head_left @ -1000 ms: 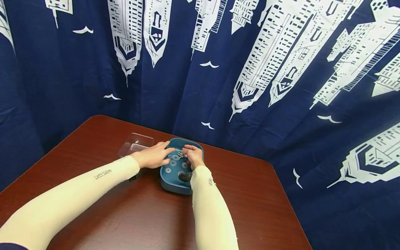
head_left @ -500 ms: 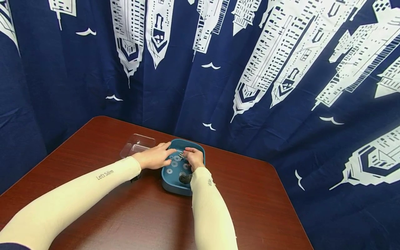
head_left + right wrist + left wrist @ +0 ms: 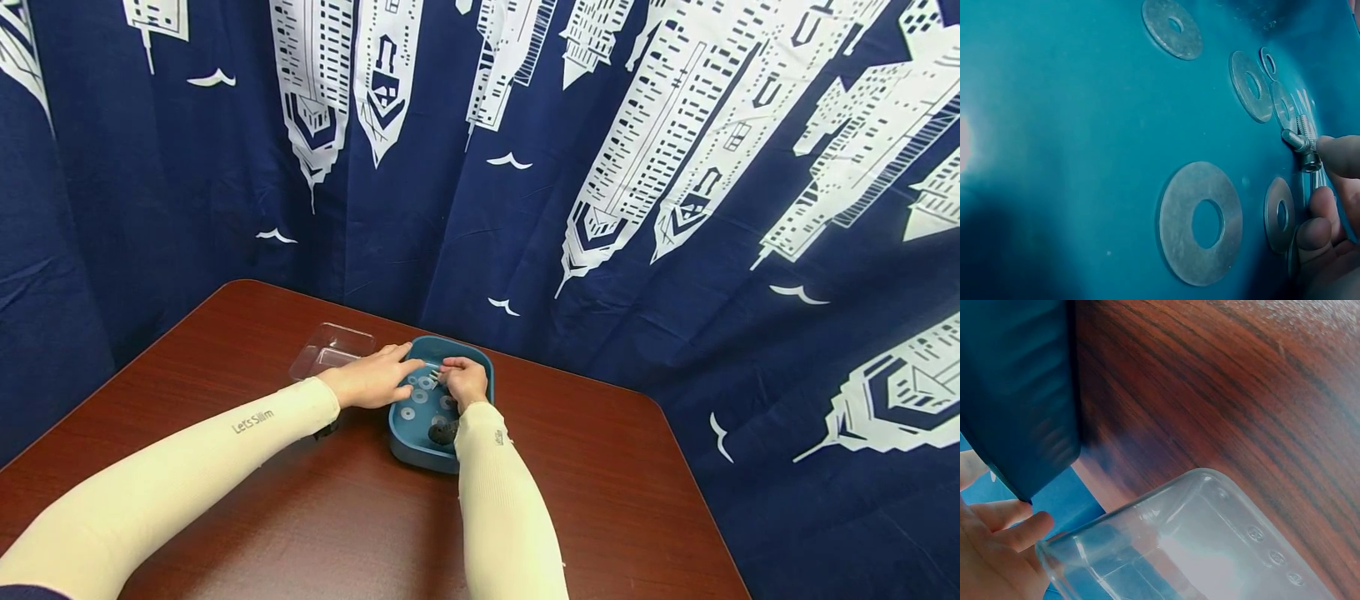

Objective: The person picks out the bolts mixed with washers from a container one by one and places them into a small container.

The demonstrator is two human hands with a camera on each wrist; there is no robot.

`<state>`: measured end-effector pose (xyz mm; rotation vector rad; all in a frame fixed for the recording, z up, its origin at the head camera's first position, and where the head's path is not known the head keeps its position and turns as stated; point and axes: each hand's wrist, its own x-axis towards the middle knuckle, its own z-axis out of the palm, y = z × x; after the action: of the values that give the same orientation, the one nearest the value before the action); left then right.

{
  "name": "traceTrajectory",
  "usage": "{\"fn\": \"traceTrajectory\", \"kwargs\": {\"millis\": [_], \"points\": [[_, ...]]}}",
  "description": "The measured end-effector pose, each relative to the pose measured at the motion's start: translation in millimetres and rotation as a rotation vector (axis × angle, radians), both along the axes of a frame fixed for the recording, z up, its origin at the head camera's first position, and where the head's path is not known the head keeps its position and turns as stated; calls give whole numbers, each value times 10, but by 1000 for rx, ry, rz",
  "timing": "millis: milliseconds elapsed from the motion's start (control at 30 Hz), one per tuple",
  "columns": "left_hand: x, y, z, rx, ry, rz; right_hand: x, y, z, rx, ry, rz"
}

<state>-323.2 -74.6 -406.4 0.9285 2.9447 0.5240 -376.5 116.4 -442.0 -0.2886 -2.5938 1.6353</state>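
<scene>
A blue bin holds flat metal washers and a small bunch of metal screws. My right hand reaches into the bin, with its fingers curled. In the right wrist view, its thumb and fingers pinch the screws near the bin's wall; how many are held is hidden. My left hand lies at the bin's left rim, fingers fairly straight and reaching over the edge, as the left wrist view also shows.
A clear plastic container stands left of the bin, partly behind my left hand. Both are on a reddish-brown wooden table. Beyond the table's far edge hangs a dark blue curtain with white building prints.
The head view has shifted a little. Inside the bin, my right hand has moved slightly, with its fingers staying at the screws. The left hand has kept its place on the rim.
</scene>
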Motion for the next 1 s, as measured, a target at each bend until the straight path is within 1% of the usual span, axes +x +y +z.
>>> {"fn": "traceTrajectory", "kwargs": {"millis": [100, 433, 633, 767, 867, 1000], "points": [[-8, -6, -1, 0, 8, 1, -14, -17, 9, 35, 9, -8], [10, 11, 50, -5, -18, 7, -60, -19, -22, 135, 14, -43], [19, 4, 27, 0, -26, 16, -61, -39, -21, 162, 3, -41], [11, -10, -7, -4, 8, 2, -59, -58, -19, 192, 3, -50], [9, -15, -13, -10, 28, -10, -61, -70, -20, 212, 3, -62], [8, -13, -3, -9, 12, -1, -69, -76, -14, 221, -8, -72]]}}
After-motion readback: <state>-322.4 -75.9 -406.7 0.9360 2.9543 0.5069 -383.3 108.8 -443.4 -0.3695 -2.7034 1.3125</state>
